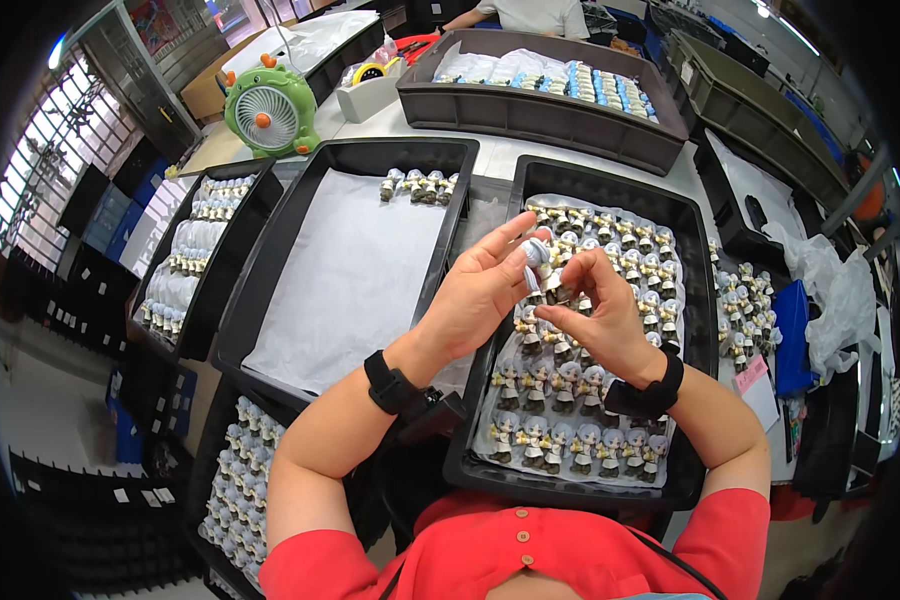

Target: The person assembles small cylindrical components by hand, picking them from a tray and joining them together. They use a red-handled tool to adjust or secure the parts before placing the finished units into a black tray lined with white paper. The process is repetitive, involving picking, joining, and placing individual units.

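Note:
A small doll figurine with pale grey-blue hair is held up above the right-hand tray. My left hand grips it by the head between thumb and fingers, with the other fingers stretched out. Close against the figurine's lower body, my right hand has its thumb and fingertips curled in a pinch; its exact contact is partly hidden. Below both hands, a black tray holds rows of similar figurines on white sheeting. To the left, another black tray is lined with white paper and has a short row of figurines at its far right corner.
A green fan stands at the far left, beside a narrow tray of figurines. A large grey-brown bin sits at the back. More figurines and crumpled plastic lie at right. Someone in a white shirt is beyond the table.

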A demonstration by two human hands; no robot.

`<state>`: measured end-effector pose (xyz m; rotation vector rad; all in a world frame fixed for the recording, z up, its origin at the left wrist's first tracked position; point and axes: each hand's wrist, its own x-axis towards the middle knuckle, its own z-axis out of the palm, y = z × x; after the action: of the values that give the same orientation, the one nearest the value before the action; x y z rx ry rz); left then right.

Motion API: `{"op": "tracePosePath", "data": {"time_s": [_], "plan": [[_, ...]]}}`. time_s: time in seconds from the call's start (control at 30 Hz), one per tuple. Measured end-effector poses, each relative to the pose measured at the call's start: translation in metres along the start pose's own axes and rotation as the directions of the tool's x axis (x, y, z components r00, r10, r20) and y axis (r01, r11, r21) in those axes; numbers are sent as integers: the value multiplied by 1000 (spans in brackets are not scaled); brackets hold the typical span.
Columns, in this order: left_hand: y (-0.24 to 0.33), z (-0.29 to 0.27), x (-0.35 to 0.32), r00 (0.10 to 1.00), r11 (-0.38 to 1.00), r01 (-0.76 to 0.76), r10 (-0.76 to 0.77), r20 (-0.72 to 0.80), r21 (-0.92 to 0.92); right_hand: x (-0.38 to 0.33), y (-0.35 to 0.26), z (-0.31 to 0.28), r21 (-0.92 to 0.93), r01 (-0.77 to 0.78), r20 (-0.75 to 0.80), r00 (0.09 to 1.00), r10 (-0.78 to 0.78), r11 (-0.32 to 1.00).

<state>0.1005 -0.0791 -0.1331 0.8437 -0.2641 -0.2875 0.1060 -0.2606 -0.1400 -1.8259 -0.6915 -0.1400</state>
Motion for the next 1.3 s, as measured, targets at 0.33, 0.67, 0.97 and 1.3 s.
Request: {"op": "tracePosePath", "data": {"time_s": [0.33,0.67,0.97,1.3], "plan": [[2,-1,1,995,998,57,-54,83,-41,-2,1,2,351,-207,94,978,186,913],[2,0,2,992,1000,-3,2,130,11,0,-2,-2,602,-217,127,976,176,768],[2,-2,4,999,987,-44,38,39,154,5,-1,0,525,-365,291,926,241,769],[92,-102,43,855,848,-18,288,-432,529,15,-15,-23,466,-284,72,956,284,838]]}}
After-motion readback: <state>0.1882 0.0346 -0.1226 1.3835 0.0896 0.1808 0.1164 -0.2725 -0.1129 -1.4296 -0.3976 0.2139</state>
